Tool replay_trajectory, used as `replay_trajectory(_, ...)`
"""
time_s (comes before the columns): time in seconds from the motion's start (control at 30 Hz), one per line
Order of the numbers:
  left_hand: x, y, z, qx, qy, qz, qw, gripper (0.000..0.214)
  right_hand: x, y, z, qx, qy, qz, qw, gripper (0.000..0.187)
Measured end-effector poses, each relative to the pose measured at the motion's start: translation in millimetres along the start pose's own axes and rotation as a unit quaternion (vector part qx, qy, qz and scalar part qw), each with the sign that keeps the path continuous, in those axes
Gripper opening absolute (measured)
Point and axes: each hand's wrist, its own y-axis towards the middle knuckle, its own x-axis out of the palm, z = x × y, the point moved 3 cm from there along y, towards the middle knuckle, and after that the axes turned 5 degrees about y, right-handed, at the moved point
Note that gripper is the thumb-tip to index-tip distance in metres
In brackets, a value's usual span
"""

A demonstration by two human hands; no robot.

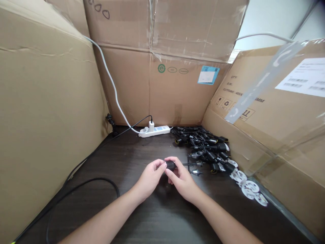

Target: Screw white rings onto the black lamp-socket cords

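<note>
Rightward, carton (pixel 264 125) printed QTY, hands (pixel 181 181) holding fitting (pixel 170 165)

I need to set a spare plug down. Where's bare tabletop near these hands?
Bare dark tabletop lies below the left hand and right hand, out to the black cable loop. Crowded: rightward, black plugs and white discs pile against the carton.

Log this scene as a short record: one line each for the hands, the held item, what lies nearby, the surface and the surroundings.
Left hand: fingertips on the held item
Right hand: fingers curled around the held item
Held item: black cylindrical plug fitting
Nearby: pile of black plug cords, white round discs beside it
Surface: dark wood table
Surroundings: white power strip with white charger, coiled black cable, cardboard boxes on three sides
</note>
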Motion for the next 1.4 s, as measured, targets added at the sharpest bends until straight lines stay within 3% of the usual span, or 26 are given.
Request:
replay_trajectory(0.3,2.7,-0.5,0.1,-0.02,-0.07,-0.021,0.997,0.046,-0.4,-0.2,-5.5,0.014,0.008,0.007,1.0,0.037)
replay_trajectory(0.5,2.9,-2.7,-4.2,-0.065,-0.176,-0.034,0.982,0.039,-0.2,0.1,-4.1,0.01,0.002,0.019,1.0,0.036)
replay_trajectory(0.83,1.8,-3.4,-5.1,-0.056,-0.236,-0.034,0.969,0.033,-0.2,-1.0,-7.1,0.036,0.087,0.002,0.996,0.041)
replay_trajectory(1.4,2.7,-2.1,2.4,-0.005,-0.087,-0.036,0.996,0.042,1.2,-2.9,-4.8,0.02,0.033,0.005,0.999,0.044)
